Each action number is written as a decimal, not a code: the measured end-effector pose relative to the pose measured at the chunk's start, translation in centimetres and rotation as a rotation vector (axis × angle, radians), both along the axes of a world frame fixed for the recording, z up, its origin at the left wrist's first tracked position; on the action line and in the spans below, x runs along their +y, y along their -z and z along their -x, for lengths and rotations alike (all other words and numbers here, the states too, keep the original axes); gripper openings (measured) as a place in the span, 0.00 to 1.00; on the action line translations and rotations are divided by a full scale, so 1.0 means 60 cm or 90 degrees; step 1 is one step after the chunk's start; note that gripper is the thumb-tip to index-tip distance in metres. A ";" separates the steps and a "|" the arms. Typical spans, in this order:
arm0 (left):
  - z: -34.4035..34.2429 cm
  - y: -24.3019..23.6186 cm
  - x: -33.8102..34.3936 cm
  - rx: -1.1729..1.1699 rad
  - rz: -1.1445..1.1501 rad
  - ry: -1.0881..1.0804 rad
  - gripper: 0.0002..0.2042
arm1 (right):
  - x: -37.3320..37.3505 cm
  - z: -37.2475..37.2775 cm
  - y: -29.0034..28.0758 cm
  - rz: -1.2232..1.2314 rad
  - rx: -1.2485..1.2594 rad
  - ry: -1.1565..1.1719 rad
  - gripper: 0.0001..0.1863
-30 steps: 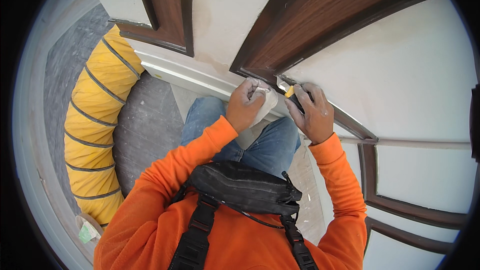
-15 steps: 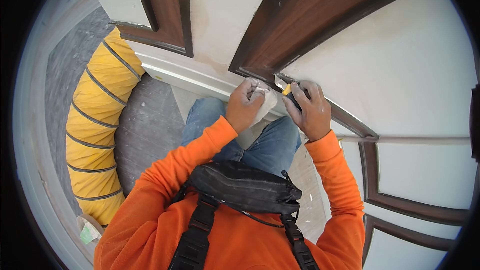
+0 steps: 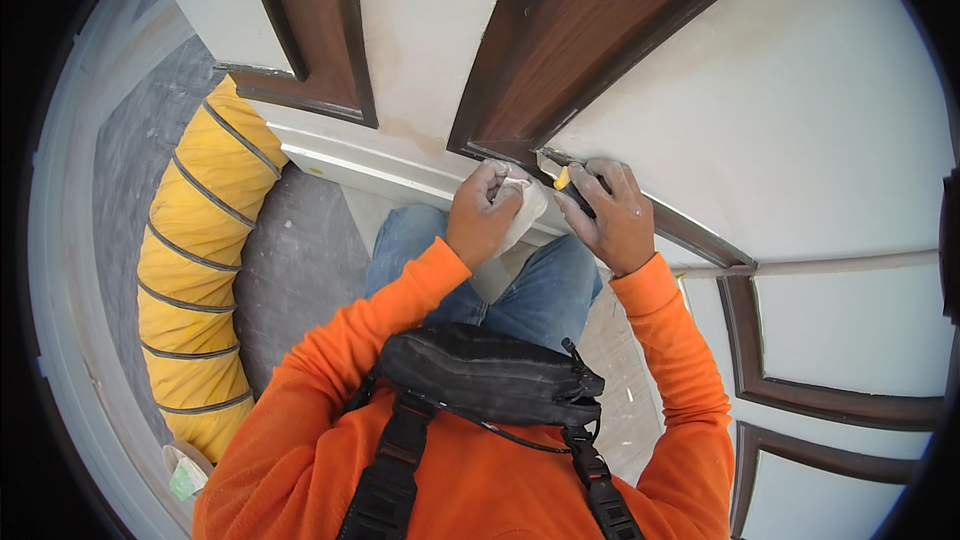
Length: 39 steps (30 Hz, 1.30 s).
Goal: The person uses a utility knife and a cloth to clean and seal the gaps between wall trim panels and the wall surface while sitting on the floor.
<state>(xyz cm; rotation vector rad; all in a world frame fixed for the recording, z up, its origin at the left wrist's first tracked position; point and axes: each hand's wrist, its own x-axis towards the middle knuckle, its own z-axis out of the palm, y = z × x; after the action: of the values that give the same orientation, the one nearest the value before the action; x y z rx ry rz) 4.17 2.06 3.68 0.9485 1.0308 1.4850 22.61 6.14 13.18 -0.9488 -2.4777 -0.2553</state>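
My left hand (image 3: 483, 210) is closed on a crumpled white rag (image 3: 525, 217), which hangs down from the fingers above my knees. My right hand (image 3: 615, 212) grips a knife with a yellow-and-black handle (image 3: 577, 190). Its metal blade meets the dark brown wood trim (image 3: 508, 148) at the lower corner of a wall panel. The palm covers most of the handle, so the exact kind of knife is unclear. Pale dust coats the fingers of both hands.
A white baseboard (image 3: 350, 162) runs along the wall's foot. On the left a large yellow ribbed duct (image 3: 190, 260) curves over the dusty grey floor (image 3: 290, 260). More brown trim frames (image 3: 840, 403) divide the white wall at right. A black bag (image 3: 480, 370) is strapped at my chest.
The view has shifted slightly. My right hand and the knife have moved a little to the left along the trim, and more of the blade shows. My left hand still holds the rag.
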 end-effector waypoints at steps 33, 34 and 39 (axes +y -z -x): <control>0.023 -0.115 -0.005 0.088 -0.165 -0.199 0.09 | 0.001 -0.008 -0.051 -0.090 -0.001 -0.017 0.16; 0.026 -0.123 -0.003 0.089 -0.185 -0.202 0.09 | -0.008 -0.012 -0.046 -0.061 0.016 -0.007 0.17; 0.018 -0.162 0.038 0.150 -0.323 -0.240 0.08 | -0.053 -0.017 -0.051 -0.003 0.134 0.071 0.18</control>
<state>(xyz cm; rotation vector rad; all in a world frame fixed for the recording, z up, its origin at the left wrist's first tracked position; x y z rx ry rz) 3.07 4.34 13.39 1.3642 1.0607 2.0454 23.63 2.97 16.23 -1.0560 -2.2367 -0.1868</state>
